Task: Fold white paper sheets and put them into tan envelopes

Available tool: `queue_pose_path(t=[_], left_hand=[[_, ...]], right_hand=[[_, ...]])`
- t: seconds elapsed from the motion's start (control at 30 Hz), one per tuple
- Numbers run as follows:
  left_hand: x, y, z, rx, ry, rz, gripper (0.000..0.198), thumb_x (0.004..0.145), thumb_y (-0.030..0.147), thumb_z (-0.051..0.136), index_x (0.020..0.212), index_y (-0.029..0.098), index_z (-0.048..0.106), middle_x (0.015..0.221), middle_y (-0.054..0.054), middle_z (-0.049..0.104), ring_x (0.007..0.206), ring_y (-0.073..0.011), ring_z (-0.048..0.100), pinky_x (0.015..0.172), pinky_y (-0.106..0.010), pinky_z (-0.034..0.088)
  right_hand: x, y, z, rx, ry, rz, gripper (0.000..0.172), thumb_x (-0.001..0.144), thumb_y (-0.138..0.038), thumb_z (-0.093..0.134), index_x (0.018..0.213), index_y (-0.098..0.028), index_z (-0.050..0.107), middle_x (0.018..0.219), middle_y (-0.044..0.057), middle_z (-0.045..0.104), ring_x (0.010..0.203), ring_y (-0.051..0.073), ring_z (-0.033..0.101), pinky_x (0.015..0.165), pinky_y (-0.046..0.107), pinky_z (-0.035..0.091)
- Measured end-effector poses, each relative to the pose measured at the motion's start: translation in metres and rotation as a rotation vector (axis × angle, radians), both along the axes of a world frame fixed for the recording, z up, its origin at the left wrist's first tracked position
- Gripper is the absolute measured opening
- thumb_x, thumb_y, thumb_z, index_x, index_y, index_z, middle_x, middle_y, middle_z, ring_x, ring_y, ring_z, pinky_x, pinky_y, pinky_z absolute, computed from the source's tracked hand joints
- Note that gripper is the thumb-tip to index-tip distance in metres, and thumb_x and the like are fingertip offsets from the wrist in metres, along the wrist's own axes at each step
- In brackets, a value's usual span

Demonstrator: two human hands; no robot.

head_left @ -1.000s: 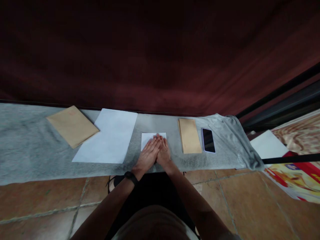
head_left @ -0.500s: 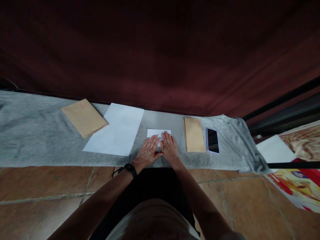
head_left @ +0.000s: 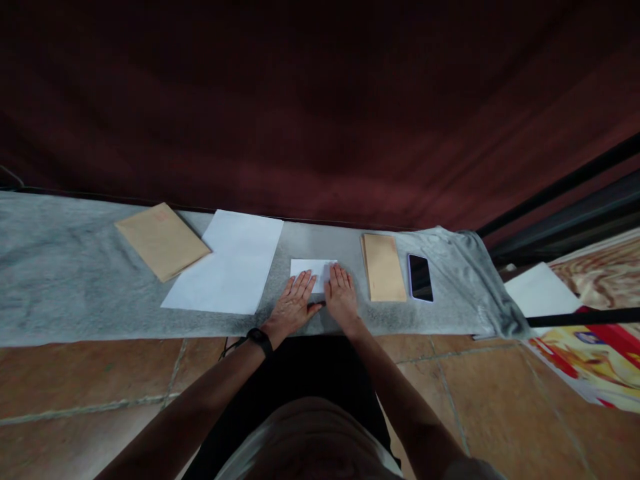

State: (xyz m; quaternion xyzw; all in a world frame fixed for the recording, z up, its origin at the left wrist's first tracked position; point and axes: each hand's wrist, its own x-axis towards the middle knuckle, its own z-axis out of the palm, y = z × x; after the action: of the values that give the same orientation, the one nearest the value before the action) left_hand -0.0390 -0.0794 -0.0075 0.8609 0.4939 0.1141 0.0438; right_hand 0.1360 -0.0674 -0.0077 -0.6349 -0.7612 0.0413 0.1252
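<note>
Resting palm-down, both hands (head_left: pixel 291 309) partly over the small white paper (head_left: pixel 306 265)

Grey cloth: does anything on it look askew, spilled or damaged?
The left brown envelopes lie askew, one corner over the large white paper; the small white paper and right brown envelopes lie straighter. The grey cloth is rumpled at its right end. No spill or damage shows.

The small sheet (head_left: pixel 321 268) is matt paper, the cloth (head_left: pixel 75 267) plush (phone screen (head_left: pixel 421 278) glossy).
</note>
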Motion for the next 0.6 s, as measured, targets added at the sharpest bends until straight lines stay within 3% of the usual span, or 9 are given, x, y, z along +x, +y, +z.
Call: queue_pose_path(t=[0.13,0.27,0.47,0.6], left_hand=[[-0.002,0.000,-0.005,0.012,-0.022,-0.001,0.064,0.099,0.036,0.037,0.156,0.007,0.031,0.164,-0.017,0.030,0.154,-0.0266,0.021,0.126,-0.048,0.019],[-0.003,0.002,-0.008,0.010,-0.049,0.063,0.062,0.098,0.026,0.031,0.157,0.008,0.030,0.162,-0.016,0.033,0.153,-0.0245,0.024,0.125,-0.046,0.023],[0.003,0.018,-0.008,-0.023,-0.077,0.271,0.064,0.101,0.038,0.028,0.154,0.003,0.032,0.162,-0.021,0.031,0.153,-0.0291,0.024,0.125,-0.050,0.023],[0.005,0.024,-0.008,-0.011,-0.092,0.306,0.067,0.101,0.042,0.031,0.154,0.002,0.031,0.162,-0.022,0.030,0.154,-0.0303,0.023,0.125,-0.052,0.022]], right_hand=[[-0.013,-0.001,-0.001,-0.026,0.017,0.164,0.053,0.107,-0.033,0.031,0.156,-0.013,0.035,0.163,0.010,0.033,0.152,0.021,0.027,0.124,0.042,0.023],[-0.014,0.001,-0.003,-0.008,0.020,0.151,0.053,0.107,-0.035,0.036,0.156,-0.015,0.035,0.163,0.010,0.034,0.152,0.022,0.028,0.124,0.044,0.024],[-0.009,0.009,-0.005,0.007,0.020,0.092,0.054,0.106,-0.037,0.040,0.155,-0.017,0.036,0.162,0.010,0.035,0.151,0.023,0.031,0.122,0.046,0.027],[-0.005,0.011,-0.008,0.035,0.021,0.077,0.054,0.106,-0.035,0.038,0.156,-0.014,0.035,0.162,0.011,0.035,0.150,0.023,0.032,0.123,0.045,0.026]])
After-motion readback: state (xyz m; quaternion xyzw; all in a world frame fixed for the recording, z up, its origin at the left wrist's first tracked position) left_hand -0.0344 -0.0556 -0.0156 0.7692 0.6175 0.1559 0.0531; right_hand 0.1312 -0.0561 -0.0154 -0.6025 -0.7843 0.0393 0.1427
